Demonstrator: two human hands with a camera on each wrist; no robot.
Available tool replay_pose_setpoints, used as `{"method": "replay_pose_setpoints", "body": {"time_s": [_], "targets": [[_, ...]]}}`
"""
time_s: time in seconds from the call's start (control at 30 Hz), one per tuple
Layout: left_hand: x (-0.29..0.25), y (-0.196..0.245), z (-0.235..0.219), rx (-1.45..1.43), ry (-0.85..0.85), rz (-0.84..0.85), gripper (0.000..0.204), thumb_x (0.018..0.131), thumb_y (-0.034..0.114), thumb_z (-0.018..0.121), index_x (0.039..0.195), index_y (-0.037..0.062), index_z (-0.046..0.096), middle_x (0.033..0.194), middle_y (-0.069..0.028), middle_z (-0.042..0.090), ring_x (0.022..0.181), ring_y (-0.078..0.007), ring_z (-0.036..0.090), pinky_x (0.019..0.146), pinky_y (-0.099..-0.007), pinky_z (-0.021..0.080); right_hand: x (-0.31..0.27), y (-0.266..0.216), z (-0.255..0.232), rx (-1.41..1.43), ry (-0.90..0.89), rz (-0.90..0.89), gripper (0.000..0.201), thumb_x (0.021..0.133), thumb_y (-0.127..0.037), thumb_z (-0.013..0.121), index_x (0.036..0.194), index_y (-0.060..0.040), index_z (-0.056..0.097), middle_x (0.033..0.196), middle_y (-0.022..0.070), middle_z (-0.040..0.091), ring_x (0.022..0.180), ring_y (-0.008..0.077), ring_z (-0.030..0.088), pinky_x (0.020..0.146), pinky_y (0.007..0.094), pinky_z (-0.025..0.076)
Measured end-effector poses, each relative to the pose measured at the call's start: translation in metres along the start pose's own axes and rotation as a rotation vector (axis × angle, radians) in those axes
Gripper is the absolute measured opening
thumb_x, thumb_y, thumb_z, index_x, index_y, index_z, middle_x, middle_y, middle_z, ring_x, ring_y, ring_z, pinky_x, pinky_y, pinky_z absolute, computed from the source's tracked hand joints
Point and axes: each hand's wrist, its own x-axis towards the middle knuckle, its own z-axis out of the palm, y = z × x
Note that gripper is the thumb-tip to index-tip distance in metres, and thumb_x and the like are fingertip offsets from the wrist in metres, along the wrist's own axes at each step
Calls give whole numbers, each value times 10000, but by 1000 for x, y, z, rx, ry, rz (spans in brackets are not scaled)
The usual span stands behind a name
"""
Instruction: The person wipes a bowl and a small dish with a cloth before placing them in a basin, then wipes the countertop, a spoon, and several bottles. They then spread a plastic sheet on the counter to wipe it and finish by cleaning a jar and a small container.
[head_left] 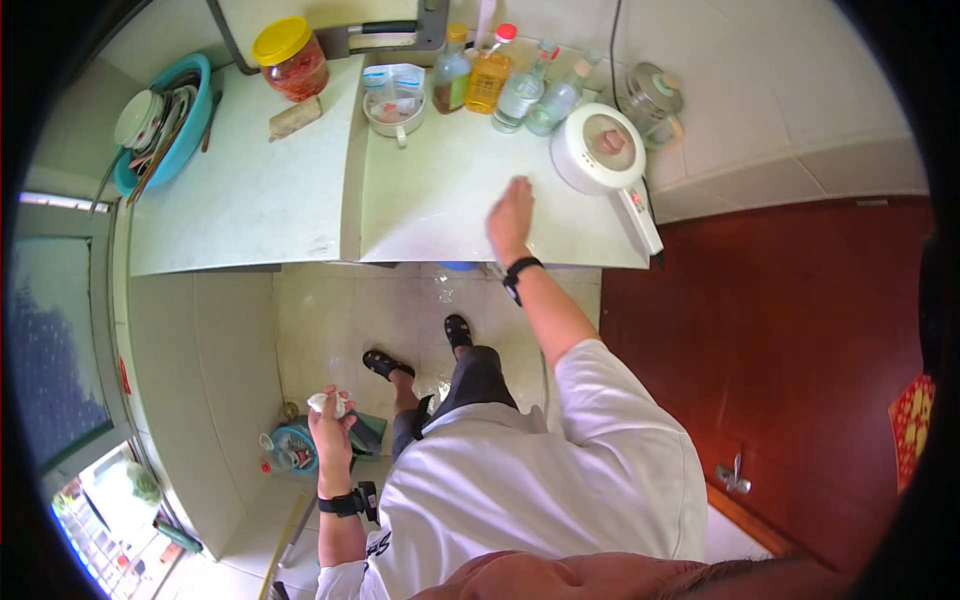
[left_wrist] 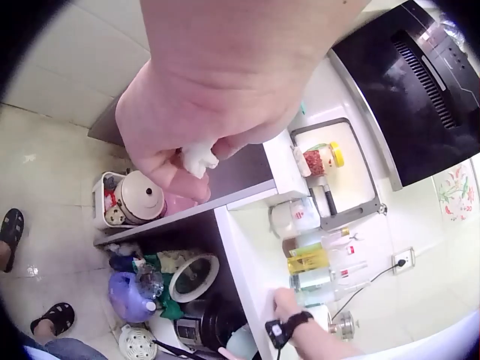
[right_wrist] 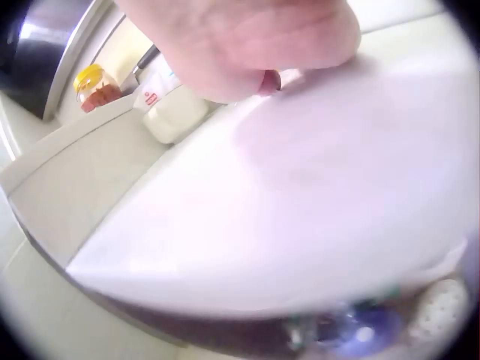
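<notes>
My left hand [head_left: 331,432] is raised over the floor, its fingers pinching a crumpled white wad [head_left: 327,404]; the left wrist view shows the wad [left_wrist: 199,158] between thumb and fingers. Over at the low white counter [head_left: 440,205], my right hand [head_left: 511,218] lies at the surface with its fingers together, left of a white lidded pot [head_left: 573,150]. From the right wrist, that hand [right_wrist: 259,45] appears blurred at the top, touching the white surface [right_wrist: 300,195]. Nothing shows in its grasp, though its palm side is partly hidden.
Behind the right hand stand several bottles [head_left: 490,82], a white cup [head_left: 396,122] and a glass jug [head_left: 652,100]. The higher counter on the left holds a yellow-lidded jar [head_left: 292,62] and a blue basin [head_left: 196,125] of dishes. Shelves beneath hold pots and a purple container [left_wrist: 130,297].
</notes>
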Motion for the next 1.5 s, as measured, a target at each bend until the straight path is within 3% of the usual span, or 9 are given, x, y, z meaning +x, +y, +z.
{"method": "replay_pose_setpoints", "body": {"time_s": [0.23,0.4,0.53,0.6,0.87,1.07,1.17,1.3,1.5], "targets": [[-39,-29,19,-31,130,-14,249,980,209,601,1179,62,568,945,-48,667,752,-117,656,536,-207,519,53,-121,59,303,-291,-451,522,834,20,463,1349,100,435,1422,287,439,1332,421,411,1132,515,308],[-46,-43,17,-104,131,-37,234,983,210,597,1169,70,572,954,-52,672,752,-120,659,541,-211,523,-53,-147,41,603,-393,-735,418,902,-1,478,1312,-8,556,1341,170,578,1269,353,526,1127,459,370],[-38,-41,22,-121,84,-42,231,981,207,597,1169,74,573,955,-52,673,754,-123,662,542,-218,526,-115,-131,-9,647,-544,-826,384,891,37,519,1247,-53,628,1356,144,581,1260,316,547,1048,403,462],[-37,-40,21,-115,83,-35,234,979,209,601,1169,75,573,955,-52,672,755,-123,663,543,-218,526,-118,-123,-32,783,-810,-583,413,877,57,507,1250,-64,634,1319,150,608,1193,313,598,986,378,504],[-50,-61,-2,-182,193,-65,220,986,200,582,1169,79,571,948,-48,673,747,-127,666,532,-218,511,88,-63,42,286,-15,-276,369,869,43,465,1196,6,631,1248,242,619,1197,389,578,1056,427,443],[-57,-50,0,-238,224,-57,194,988,187,567,1151,83,571,939,-46,669,740,-127,662,538,-224,506,-38,-124,4,684,-664,-526,410,883,86,478,1247,-15,638,1284,204,618,1209,344,591,1057,375,444],[-52,-46,-5,-235,236,-34,207,986,189,566,1158,75,568,944,-49,664,748,-128,661,543,-221,507,-22,-162,-41,866,-664,-240,392,927,69,480,1281,-25,619,1307,185,615,1216,292,601,1043,323,444],[-44,-52,-16,-280,205,-24,232,985,192,563,1180,65,564,965,-49,660,779,-128,660,543,-216,507,89,-240,-54,931,-239,-465,357,953,21,479,1277,-29,620,1311,171,616,1203,282,610,1015,313,458],[-48,-38,-40,-261,185,8,246,981,195,558,1191,66,563,970,-51,659,792,-138,657,570,-237,501,115,-274,-1,414,-288,-817,415,832,54,477,1196,-35,655,1334,145,593,1235,300,568,1045,387,459]]}}
